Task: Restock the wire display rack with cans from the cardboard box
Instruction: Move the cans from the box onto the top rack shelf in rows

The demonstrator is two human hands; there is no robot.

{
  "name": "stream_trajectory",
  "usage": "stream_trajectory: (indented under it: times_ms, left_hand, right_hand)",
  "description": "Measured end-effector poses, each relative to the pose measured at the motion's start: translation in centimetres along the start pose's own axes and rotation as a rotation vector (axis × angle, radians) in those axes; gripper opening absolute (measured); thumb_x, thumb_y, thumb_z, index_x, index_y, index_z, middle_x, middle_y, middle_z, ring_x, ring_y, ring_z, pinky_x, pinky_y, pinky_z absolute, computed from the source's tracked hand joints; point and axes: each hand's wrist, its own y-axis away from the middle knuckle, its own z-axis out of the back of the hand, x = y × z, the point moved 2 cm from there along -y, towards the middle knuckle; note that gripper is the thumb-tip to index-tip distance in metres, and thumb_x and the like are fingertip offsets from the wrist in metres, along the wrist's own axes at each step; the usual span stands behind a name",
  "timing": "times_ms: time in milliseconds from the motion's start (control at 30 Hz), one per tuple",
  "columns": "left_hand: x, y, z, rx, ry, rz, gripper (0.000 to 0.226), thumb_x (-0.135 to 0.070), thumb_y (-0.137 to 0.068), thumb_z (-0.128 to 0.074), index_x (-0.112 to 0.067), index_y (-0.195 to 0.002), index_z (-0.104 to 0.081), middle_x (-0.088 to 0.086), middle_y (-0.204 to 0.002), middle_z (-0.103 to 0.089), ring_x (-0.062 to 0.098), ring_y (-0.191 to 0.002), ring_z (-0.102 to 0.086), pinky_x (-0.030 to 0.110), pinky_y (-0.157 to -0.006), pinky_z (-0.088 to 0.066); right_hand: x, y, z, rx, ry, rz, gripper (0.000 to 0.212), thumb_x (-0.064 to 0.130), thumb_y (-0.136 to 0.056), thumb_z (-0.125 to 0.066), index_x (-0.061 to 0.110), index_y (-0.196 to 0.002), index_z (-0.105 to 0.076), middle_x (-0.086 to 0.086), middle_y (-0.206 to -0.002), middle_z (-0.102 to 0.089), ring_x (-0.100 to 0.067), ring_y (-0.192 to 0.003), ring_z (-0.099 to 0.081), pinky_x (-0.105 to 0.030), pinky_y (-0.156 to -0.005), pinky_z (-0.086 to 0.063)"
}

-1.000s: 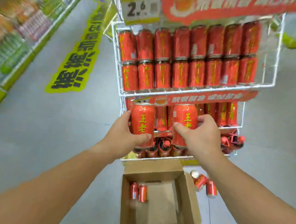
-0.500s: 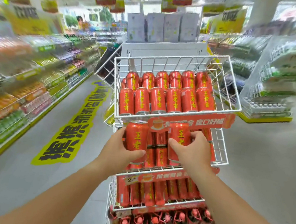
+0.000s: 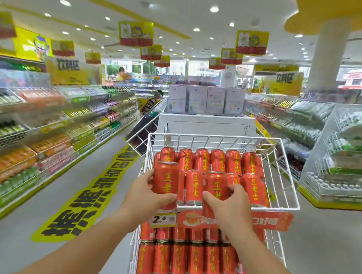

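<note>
Left hand (image 3: 145, 192) and right hand (image 3: 230, 206) each grip 1 can (image 3: 166, 177) at top basket (image 3: 282, 187) (2 rows inside)

Supermarket: stocked drink shelves (image 3: 41, 140) along aisle (image 3: 21, 220), hanging promo signs (image 3: 135, 33), price tag (image 3: 163, 219) on wire rack (image 3: 216, 136).

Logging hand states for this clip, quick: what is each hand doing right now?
Left hand: closed, holding the left can.
Right hand: closed, holding the right can.
</note>
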Motion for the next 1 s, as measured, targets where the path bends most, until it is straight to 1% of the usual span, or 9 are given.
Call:
stream_trajectory:
  times_ms: [67, 167, 267, 467, 567, 667, 767, 867, 1000]
  left_hand:
    - [-0.8, -1.3, -0.3, -0.054, -0.046, 0.002, 0.038, -0.006, -0.070, -0.088, -0.021, -0.100, -0.069, -0.007, -0.081, -0.074, 0.017, -0.073, -0.075, 0.038, -0.072, -0.063]
    - [-1.6, -4.1, -0.7, -0.138, -0.095, 0.019, 0.035, -0.010, -0.069, -0.089, -0.020, -0.096, -0.068, -0.003, -0.082, -0.074, 0.011, -0.068, -0.074, 0.032, -0.064, -0.061]
    - [-2.1, -6.8, -1.2, -0.202, -0.198, 0.020, 0.036, -0.021, -0.067, -0.091, -0.023, -0.095, -0.069, -0.006, -0.083, -0.075, 0.007, -0.071, -0.073, 0.035, -0.072, -0.061]
    - [-2.1, -11.6, -2.0, -0.259, -0.308, 0.055, 0.036, -0.023, -0.069, -0.089, -0.029, -0.093, -0.063, -0.006, -0.087, -0.073, 0.009, -0.075, -0.071, 0.034, -0.074, -0.060]
    - [-2.0, -13.7, -2.1, -0.255, -0.370, 0.072, 0.039, -0.020, -0.074, -0.087, -0.032, -0.088, -0.053, -0.012, -0.085, -0.065, 0.003, -0.074, -0.063, 0.021, -0.068, -0.052]
    - [-1.3, -15.6, -2.4, -0.251, -0.394, 0.103, 0.040, -0.021, -0.074, -0.086, -0.024, -0.101, -0.056, -0.004, -0.092, -0.069, 0.010, -0.081, -0.067, 0.031, -0.077, -0.056]
    - [-0.4, -16.9, -2.6, -0.225, -0.406, 0.144, 0.050, -0.022, -0.075, -0.085, -0.024, -0.116, -0.055, 0.000, -0.103, -0.069, 0.015, -0.090, -0.068, 0.036, -0.085, -0.057]
    - [0.4, -17.8, -2.9, -0.240, -0.415, 0.164, 0.050, -0.023, -0.078, -0.082, -0.026, -0.120, -0.055, -0.002, -0.105, -0.068, 0.015, -0.093, -0.067, 0.036, -0.087, -0.057]
    - [1.5, -18.6, -2.8, -0.224, -0.484, 0.180, 0.055, -0.026, -0.081, -0.080, -0.023, -0.129, -0.052, -0.003, -0.110, -0.066, 0.015, -0.097, -0.065, 0.035, -0.089, -0.055]
  right_hand:
    - [0.3, -2.6, -0.1, 0.030, -0.009, 0.015, 0.069, 0.044, -0.075, -0.082, 0.013, -0.130, -0.052, 0.006, -0.106, -0.057, -0.013, -0.090, -0.057, -0.030, -0.075, -0.044]
    - [0.9, -6.8, -0.1, 0.059, -0.006, 0.071, 0.073, 0.046, -0.073, -0.083, 0.009, -0.129, -0.053, -0.002, -0.113, -0.060, -0.019, -0.098, -0.059, -0.034, -0.083, -0.048]
    - [1.1, -10.8, -0.4, 0.105, 0.011, 0.112, 0.075, 0.044, -0.073, -0.083, 0.008, -0.131, -0.053, -0.006, -0.121, -0.060, -0.023, -0.107, -0.057, -0.033, -0.087, -0.044]
    - [2.1, -16.5, -2.4, 0.225, 0.029, 0.128, 0.051, 0.041, -0.072, -0.085, 0.014, -0.105, -0.056, 0.001, -0.092, -0.064, -0.011, -0.076, -0.057, -0.030, -0.066, -0.039]
    - [2.3, -18.3, -4.2, 0.264, 0.031, 0.111, 0.051, 0.041, -0.072, -0.085, 0.014, -0.102, -0.055, 0.001, -0.090, -0.061, -0.016, -0.078, -0.055, -0.030, -0.070, -0.039]
    - [2.1, -19.4, -6.2, 0.329, 0.019, 0.064, 0.046, 0.041, -0.073, -0.085, 0.018, -0.090, -0.049, 0.004, -0.082, -0.058, -0.018, -0.078, -0.055, -0.031, -0.071, -0.041]
    - [1.9, -19.9, -8.5, 0.366, -0.035, -0.025, 0.053, 0.053, -0.061, -0.083, 0.015, -0.091, -0.061, 0.001, -0.084, -0.068, -0.019, -0.078, -0.066, -0.036, -0.074, -0.054]
    - [1.9, -20.9, -10.5, 0.380, -0.024, -0.013, 0.065, 0.067, -0.047, -0.073, 0.015, -0.086, -0.068, -0.001, -0.081, -0.072, -0.020, -0.075, -0.068, -0.038, -0.074, -0.057]
    - [2.2, -21.1, -12.2, 0.411, -0.019, -0.031, 0.054, 0.055, -0.064, -0.081, 0.014, -0.094, -0.062, -0.002, -0.089, -0.067, -0.022, -0.082, -0.065, -0.034, -0.073, -0.051]
